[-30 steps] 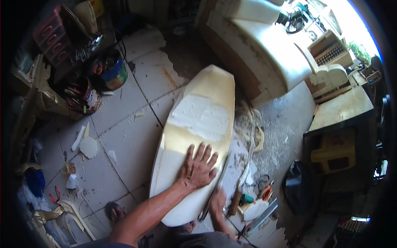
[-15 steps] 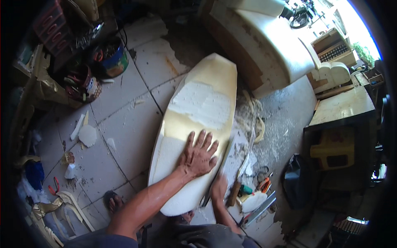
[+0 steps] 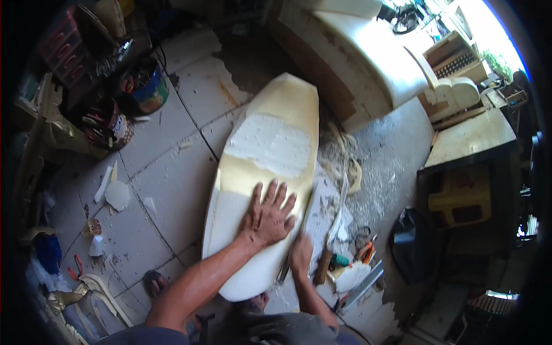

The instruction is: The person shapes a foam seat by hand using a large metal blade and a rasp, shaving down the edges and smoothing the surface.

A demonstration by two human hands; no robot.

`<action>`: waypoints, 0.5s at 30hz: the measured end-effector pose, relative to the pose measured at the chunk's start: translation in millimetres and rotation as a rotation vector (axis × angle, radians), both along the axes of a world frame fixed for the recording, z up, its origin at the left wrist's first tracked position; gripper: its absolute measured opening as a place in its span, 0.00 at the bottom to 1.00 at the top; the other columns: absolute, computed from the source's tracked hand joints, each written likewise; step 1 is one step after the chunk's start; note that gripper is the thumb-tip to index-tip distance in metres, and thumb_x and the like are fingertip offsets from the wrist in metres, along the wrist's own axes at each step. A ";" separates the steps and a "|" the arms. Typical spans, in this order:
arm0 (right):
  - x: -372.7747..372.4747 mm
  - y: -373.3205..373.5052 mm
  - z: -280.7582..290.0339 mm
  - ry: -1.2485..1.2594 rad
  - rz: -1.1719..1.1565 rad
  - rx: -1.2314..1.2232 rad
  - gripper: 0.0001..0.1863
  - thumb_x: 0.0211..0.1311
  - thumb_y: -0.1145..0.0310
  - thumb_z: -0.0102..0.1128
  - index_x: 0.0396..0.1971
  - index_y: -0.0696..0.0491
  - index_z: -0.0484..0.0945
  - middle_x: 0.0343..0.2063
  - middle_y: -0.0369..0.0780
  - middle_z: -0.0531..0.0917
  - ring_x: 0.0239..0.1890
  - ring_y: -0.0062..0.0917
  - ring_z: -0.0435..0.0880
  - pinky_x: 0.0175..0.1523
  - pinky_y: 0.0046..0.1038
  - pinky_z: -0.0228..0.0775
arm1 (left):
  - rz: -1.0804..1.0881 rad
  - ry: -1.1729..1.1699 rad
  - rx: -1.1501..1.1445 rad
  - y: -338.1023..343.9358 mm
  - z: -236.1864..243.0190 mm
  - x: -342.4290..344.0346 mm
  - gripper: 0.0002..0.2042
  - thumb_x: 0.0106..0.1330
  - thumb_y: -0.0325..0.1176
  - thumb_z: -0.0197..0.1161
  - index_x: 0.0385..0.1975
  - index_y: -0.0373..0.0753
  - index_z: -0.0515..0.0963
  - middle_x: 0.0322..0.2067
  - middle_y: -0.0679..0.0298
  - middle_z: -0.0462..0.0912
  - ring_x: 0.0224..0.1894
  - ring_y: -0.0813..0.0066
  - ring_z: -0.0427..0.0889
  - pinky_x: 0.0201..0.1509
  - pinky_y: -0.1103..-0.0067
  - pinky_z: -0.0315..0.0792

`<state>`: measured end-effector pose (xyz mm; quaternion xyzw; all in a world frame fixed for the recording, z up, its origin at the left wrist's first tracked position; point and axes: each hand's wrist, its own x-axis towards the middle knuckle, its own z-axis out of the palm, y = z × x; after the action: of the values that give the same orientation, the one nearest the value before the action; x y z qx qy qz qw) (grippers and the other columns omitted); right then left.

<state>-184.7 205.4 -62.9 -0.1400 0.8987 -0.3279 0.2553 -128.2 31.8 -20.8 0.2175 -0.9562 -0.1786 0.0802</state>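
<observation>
A long, pale yellow and white foam piece (image 3: 290, 106), tapered at its far end, lies lengthwise in front of me, with a rough white patch across its upper part. My left hand (image 3: 268, 217) presses flat on its top, fingers spread. Beside the foam's right edge, my right hand (image 3: 301, 254) is closed and slightly blurred. What it grips is mostly hidden; a thin dark strip (image 3: 284, 269) shows between this hand and the foam edge.
Right of my right hand lie a wooden-handled tool (image 3: 323, 267), a green-handled tool (image 3: 340, 260) and a metal straightedge (image 3: 363, 286). Foam scraps (image 3: 117, 195) and shavings litter the tiled floor. Tool buckets (image 3: 150, 92) stand far left; a large curved foam-covered piece (image 3: 374, 63) stands far right.
My right hand has shifted slightly up along the foam's right edge, and the long dark strip there shows less. My left hand stays on the foam. The whole view has shifted a little.
</observation>
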 end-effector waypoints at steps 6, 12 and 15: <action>10.6 8.4 -14.1 0.174 0.091 -0.021 0.24 0.76 0.59 0.38 0.48 0.64 0.76 0.44 0.58 0.77 0.49 0.50 0.77 0.56 0.45 0.65 | 0.016 0.025 -0.012 -3.0 5.7 0.1 0.29 0.67 0.52 0.52 0.66 0.46 0.72 0.69 0.49 0.67 0.74 0.47 0.59 0.75 0.44 0.45; -29.5 -29.9 -1.6 -0.113 -0.055 -0.088 0.23 0.76 0.58 0.39 0.39 0.65 0.74 0.33 0.55 0.78 0.37 0.48 0.76 0.46 0.46 0.66 | 0.023 0.007 -0.073 -0.3 6.4 0.9 0.29 0.68 0.52 0.50 0.67 0.47 0.71 0.69 0.50 0.67 0.74 0.47 0.59 0.75 0.45 0.45; 7.6 9.6 -4.6 -0.064 -0.001 0.019 0.28 0.78 0.53 0.37 0.56 0.64 0.72 0.48 0.57 0.78 0.53 0.47 0.77 0.59 0.44 0.65 | 0.025 0.034 -0.029 0.3 3.7 0.9 0.29 0.68 0.52 0.50 0.67 0.47 0.71 0.70 0.50 0.66 0.74 0.48 0.59 0.75 0.45 0.45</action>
<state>-177.1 214.9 -67.5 -0.1267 0.8932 -0.3235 0.2853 -127.3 32.1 -17.1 0.2250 -0.9545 -0.1675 0.1018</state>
